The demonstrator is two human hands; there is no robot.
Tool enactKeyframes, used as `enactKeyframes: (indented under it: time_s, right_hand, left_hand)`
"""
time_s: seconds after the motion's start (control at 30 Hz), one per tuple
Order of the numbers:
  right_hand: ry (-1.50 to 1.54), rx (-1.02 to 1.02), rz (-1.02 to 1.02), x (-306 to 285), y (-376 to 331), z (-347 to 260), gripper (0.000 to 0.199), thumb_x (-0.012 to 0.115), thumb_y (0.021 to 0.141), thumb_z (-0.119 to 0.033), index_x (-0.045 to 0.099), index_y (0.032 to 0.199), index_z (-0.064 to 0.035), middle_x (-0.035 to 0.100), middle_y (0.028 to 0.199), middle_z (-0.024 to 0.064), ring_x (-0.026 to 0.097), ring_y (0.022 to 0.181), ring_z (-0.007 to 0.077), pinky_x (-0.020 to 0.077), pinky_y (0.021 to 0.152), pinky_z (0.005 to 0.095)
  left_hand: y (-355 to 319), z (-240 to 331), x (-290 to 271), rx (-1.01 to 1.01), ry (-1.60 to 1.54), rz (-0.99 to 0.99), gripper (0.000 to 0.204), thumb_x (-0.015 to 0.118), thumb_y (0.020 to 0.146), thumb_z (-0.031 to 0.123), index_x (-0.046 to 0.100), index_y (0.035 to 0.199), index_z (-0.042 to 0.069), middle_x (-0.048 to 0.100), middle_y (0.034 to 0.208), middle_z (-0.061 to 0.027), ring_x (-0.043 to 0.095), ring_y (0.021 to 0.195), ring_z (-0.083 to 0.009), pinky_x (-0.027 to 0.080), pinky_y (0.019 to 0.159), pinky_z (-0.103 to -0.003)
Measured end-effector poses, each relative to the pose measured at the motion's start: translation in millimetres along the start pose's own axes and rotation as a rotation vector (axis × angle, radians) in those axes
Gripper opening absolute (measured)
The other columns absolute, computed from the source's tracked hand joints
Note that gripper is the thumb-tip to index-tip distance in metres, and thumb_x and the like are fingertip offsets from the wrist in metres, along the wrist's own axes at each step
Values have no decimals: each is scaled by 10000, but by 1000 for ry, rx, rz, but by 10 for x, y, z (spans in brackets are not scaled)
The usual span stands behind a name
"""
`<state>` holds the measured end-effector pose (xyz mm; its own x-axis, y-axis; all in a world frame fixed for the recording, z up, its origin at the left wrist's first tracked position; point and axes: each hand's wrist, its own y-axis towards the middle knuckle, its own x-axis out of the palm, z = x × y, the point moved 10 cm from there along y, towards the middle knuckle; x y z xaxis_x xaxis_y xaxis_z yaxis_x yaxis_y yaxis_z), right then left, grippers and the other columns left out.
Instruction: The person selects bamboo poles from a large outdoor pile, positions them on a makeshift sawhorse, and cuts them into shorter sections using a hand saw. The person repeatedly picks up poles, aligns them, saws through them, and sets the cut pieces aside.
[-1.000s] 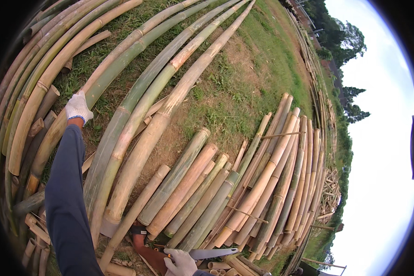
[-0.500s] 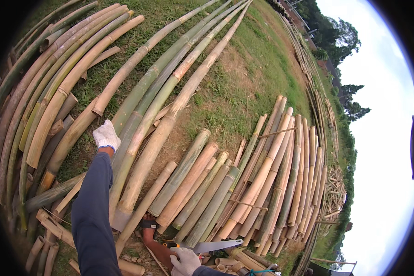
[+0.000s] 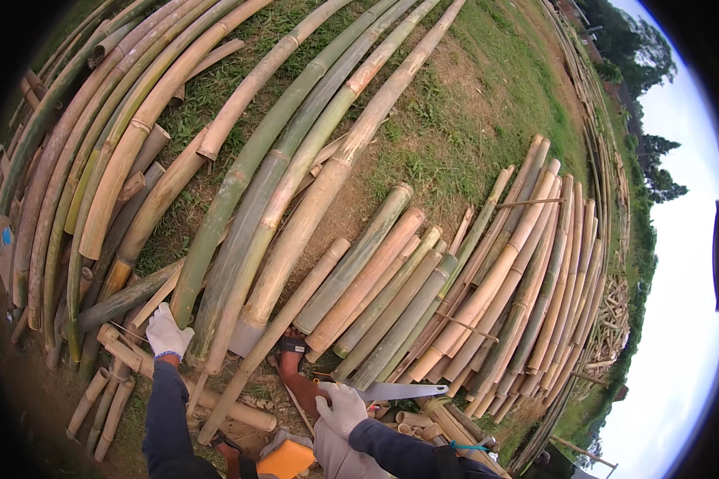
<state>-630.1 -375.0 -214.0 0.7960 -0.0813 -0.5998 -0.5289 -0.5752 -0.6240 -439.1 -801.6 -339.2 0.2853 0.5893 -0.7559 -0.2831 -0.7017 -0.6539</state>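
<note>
My left hand (image 3: pixel 168 330), in a white knit glove, is closed around the near end of a long green bamboo pole (image 3: pixel 243 177), left of the other long poles. My gloved right hand (image 3: pixel 342 409) is at my lap, closed on a handsaw (image 3: pixel 403 391). Its handle is mostly hidden by the hand, and the pale blade points right, across the lower ends of the short cut bamboo pieces (image 3: pixel 366 257). Beside the left hand lie a greyish-green pole (image 3: pixel 268 172) and a thick tan bamboo pole (image 3: pixel 307 215).
More long poles (image 3: pixel 156 92) lie stacked at the left. Bundled cut bamboo (image 3: pixel 527 271) stands right of the loose pieces. Short offcuts (image 3: pixel 96 403) lie at the lower left. My sandalled foot (image 3: pixel 294 345) is beside a slim tan pole (image 3: pixel 295 319). An orange object (image 3: pixel 286 461) is at the bottom edge.
My left hand has come back toward me, and the green pole's near end has come with it. The view has shifted. My right hand still holds the handsaw low by my lap.
</note>
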Motion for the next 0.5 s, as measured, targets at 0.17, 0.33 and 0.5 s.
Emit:
enactKeyframes:
  time_s: [0.17, 0.33, 0.5]
  right_hand:
    - [8, 24, 9, -193, 284, 16, 366, 718, 1011, -258, 745, 1298, -32, 779, 1168, 251, 732, 1127, 463, 570, 1021, 538]
    - [50, 13, -11, -263, 502, 64, 366, 742, 1009, -227, 727, 1324, -42, 773, 1216, 223, 712, 1170, 446, 554, 1043, 539]
    - [55, 27, -78, -236, 621, 235, 365, 757, 1009, -182, 699, 1344, -49, 755, 1291, 188, 688, 1210, 418, 528, 1063, 529]
  left_hand:
    - [1096, 638, -1210, 369, -215, 374, 919, 904, 869, 543, 611, 1544, -7, 665, 1485, -273, 638, 1390, -441, 516, 1194, -505]
    - [2735, 2273, -2054, 430, -389, 450, 1049, 726, 955, 788, 549, 1620, -3, 586, 1590, -334, 578, 1481, -463, 483, 1229, -527]
    - [3384, 2534, -1992, 182, -234, 449, 769, 786, 865, 674, 813, 1321, 55, 805, 1260, -267, 794, 1168, -417, 632, 1027, -488]
